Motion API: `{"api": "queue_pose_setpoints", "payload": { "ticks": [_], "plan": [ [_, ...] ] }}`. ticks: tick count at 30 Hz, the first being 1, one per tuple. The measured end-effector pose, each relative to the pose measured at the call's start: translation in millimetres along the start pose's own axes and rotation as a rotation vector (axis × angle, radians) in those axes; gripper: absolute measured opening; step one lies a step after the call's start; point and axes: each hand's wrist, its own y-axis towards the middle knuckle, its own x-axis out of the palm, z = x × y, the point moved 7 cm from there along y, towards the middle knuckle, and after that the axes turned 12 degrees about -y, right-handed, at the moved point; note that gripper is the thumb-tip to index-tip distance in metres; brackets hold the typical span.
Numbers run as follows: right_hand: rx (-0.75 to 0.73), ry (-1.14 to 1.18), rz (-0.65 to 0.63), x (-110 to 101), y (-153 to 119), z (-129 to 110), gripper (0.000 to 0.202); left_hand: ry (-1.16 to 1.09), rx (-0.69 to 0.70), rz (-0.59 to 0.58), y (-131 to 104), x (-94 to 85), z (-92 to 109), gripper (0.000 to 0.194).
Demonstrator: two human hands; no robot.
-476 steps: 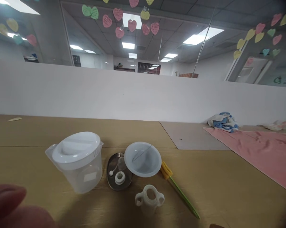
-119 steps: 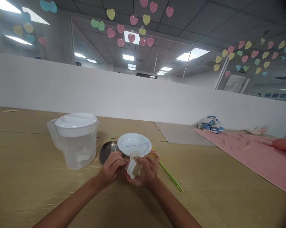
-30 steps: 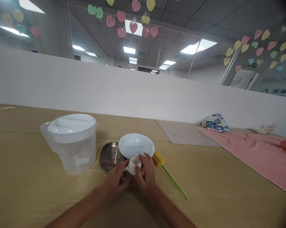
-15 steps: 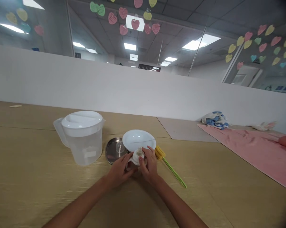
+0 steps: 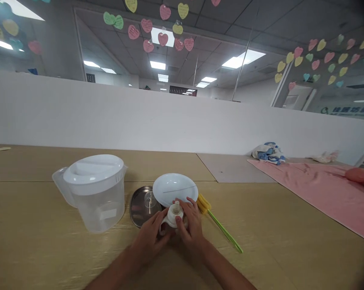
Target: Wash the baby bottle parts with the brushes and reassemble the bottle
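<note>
Both hands are closed around a baby bottle (image 5: 173,214) with a white collar, a clear nipple and side handles. My left hand (image 5: 151,230) grips its left side near the handle. My right hand (image 5: 190,221) has its thumb and fingers around the collar on the right. The lower part of the bottle is mostly hidden by my hands. Just beyond it lies a white oval bowl (image 5: 166,184) with a thin wire-like stick (image 5: 180,189) in it. To the left, a steel tray (image 5: 136,206) holds a small clear cap (image 5: 149,199).
A lidded clear pitcher (image 5: 100,201) stands at left. Right of the bowl lies a yellow-headed bottle brush (image 5: 221,225) with a green handle. A pink cloth (image 5: 315,185) covers the right side, with a crumpled blue-and-white cloth (image 5: 269,153) behind it. A white wall (image 5: 139,121) bounds the back.
The camera view has shifted, so the table items sit lower in the picture. Both hands stay on the bottle, with little change in grip.
</note>
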Motion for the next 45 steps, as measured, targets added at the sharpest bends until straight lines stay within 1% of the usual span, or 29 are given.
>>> {"api": "queue_pose_setpoints", "payload": {
  "ticks": [3, 6, 8, 10, 12, 14, 16, 18, 21, 24, 26, 30, 34, 37, 40, 43, 45],
  "plan": [
    [0.046, 0.021, -0.001, -2, -1, -1, 0.040, -0.001, -0.008, -0.003, 0, 0.5, 1, 0.051],
    [0.102, 0.044, 0.054, -4, -2, 0, 0.037, -0.015, -0.017, -0.008, 0, 0.5, 2, 0.051],
    [0.177, 0.090, 0.087, -4, -4, 5, 0.043, -0.033, -0.022, -0.013, 0, 0.8, 2, 0.052],
    [0.244, 0.135, 0.074, 0, -5, 9, 0.048, -0.041, -0.012, -0.013, 0, 1.0, 1, 0.053],
    [0.260, 0.143, 0.038, 2, -6, 10, 0.041, -0.033, 0.004, -0.007, 0, 1.2, 1, 0.053],
    [0.241, 0.140, 0.026, 1, -5, 9, 0.030, -0.019, 0.009, 0.002, 0, 1.2, 0, 0.053],
    [0.238, 0.171, 0.053, -3, -6, 10, 0.022, -0.016, 0.001, 0.015, 0, 0.9, -1, 0.052],
    [0.220, 0.197, 0.083, -6, -7, 9, 0.016, -0.018, -0.004, 0.029, 0, 0.0, 0, 0.051],
    [0.148, 0.169, 0.112, -9, -8, 4, 0.012, -0.025, -0.008, 0.023, 0, 0.1, 1, 0.051],
    [0.165, 0.140, 0.158, -11, -11, 5, 0.015, -0.040, -0.006, 0.015, 0, 0.9, 2, 0.052],
    [0.161, 0.128, 0.175, -11, -13, 4, 0.016, -0.050, -0.015, 0.029, -1, 0.7, 0, 0.054],
    [0.046, 0.165, 0.206, -14, -14, -7, 0.020, -0.080, -0.035, 0.046, -2, 0.6, -3, 0.058],
    [-0.034, 0.235, 0.228, -17, -13, -14, 0.024, -0.093, -0.008, 0.060, -2, -1.1, -1, 0.057],
    [-0.105, 0.230, 0.225, -18, -14, -18, 0.027, -0.076, 0.008, 0.064, -2, -1.8, 0, 0.058],
    [-0.160, 0.191, 0.214, -18, -15, -22, 0.030, -0.067, 0.036, 0.078, -2, -2.4, 0, 0.062],
    [-0.102, 0.137, 0.249, -19, -13, -20, 0.032, -0.052, 0.045, 0.089, -2, -2.6, 2, 0.061],
    [-0.008, 0.103, 0.262, -20, -9, -15, 0.034, -0.033, 0.043, 0.077, -1, -1.5, 5, 0.056]
  ]
}}
